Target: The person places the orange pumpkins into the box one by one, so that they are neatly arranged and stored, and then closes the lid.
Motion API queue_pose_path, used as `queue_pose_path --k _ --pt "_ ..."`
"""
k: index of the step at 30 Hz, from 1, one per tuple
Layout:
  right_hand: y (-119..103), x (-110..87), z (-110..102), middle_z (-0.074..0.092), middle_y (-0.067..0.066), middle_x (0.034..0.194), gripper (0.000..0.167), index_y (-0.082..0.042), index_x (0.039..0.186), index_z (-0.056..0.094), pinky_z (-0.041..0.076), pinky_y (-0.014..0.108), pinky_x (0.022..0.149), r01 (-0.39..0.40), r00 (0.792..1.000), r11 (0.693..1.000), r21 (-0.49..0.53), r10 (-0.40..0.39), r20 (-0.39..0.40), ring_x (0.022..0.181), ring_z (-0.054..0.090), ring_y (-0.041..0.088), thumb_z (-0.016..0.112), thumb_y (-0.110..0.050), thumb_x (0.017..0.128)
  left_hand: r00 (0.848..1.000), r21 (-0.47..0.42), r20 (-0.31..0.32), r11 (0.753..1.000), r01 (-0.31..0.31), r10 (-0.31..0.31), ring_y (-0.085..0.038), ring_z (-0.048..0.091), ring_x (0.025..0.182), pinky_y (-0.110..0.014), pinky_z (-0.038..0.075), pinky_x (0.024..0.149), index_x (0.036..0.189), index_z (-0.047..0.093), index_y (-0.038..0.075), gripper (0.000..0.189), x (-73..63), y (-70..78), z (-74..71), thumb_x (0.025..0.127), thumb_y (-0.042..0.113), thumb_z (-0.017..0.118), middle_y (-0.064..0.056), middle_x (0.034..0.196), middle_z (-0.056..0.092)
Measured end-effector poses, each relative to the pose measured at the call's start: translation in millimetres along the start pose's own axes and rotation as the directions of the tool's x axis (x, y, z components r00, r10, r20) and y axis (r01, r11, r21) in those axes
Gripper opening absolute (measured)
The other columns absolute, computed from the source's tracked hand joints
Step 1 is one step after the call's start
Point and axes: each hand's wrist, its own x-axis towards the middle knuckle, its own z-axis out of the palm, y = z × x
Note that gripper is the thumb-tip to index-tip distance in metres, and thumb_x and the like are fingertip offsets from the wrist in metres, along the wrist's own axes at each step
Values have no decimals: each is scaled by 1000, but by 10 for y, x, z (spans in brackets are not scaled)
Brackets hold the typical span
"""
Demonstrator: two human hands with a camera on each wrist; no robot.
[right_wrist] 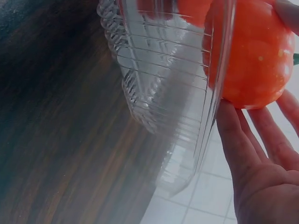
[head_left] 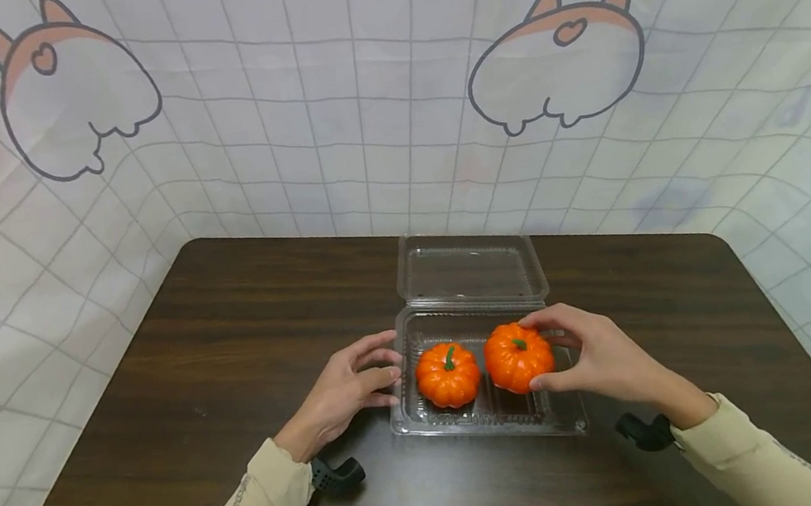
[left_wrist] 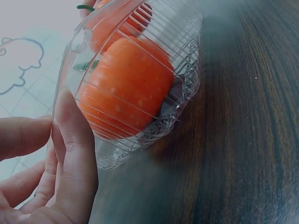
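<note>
A clear plastic clamshell container [head_left: 471,429] lies on the table with its lid folded back. One small orange pumpkin [head_left: 448,375] with a green stem sits in its left half. My left hand [head_left: 349,389] pinches the container's left rim between thumb and fingers. My right hand [head_left: 597,352] grips a second orange pumpkin [head_left: 517,357], thumb on the near side and fingers on the far side. From the right wrist view, this pumpkin [right_wrist: 257,56] is partly above the container's rim, held over the right half.
Behind the base, the clear lid [head_left: 471,269] lies near the back edge of the dark wooden table [head_left: 234,331]. A white gridded curtain [head_left: 329,111] with cartoon animal drawings surrounds the back and sides. Each wrist wears a black band [head_left: 336,474].
</note>
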Motion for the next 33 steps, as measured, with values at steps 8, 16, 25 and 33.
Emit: queue_pose_path --k 8,16,25,33 --pt "7 59 -2 66 -2 133 64 -24 133 62 60 44 101 -4 999 999 -40 6 38 121 68 23 93 -35 77 1000 8 7 1000 -12 12 -20 65 94 -35 66 80 154 46 16 60 20 8 11 98 6 67 -14 129 58" --pt "2 133 29 66 -2 133 65 -23 132 63 59 46 102 -11 997 998 -57 15 77 124 65 24 94 -28 74 1000 -4 6 1000 -25 25 -19 65 95 -34 65 80 154 45 14 60 -6 -3 -27 98 4 65 -14 129 57" --pt "-17 188 46 66 1 132 69 -19 132 63 59 41 102 -10 991 999 -40 15 133 123 65 24 96 -31 72 1000 9 -1 1000 -16 16 -20 65 96 -34 65 80 154 45 15 60 -13 -16 -32 98 6 66 -14 131 57" --pt "-8 226 69 66 3 132 68 -18 131 65 60 43 100 -8 985 999 -39 15 175 120 67 26 95 -32 72 1000 16 4 1000 -9 8 -20 65 97 -34 65 81 154 45 15 60 -14 -54 -37 98 7 66 -15 131 57"
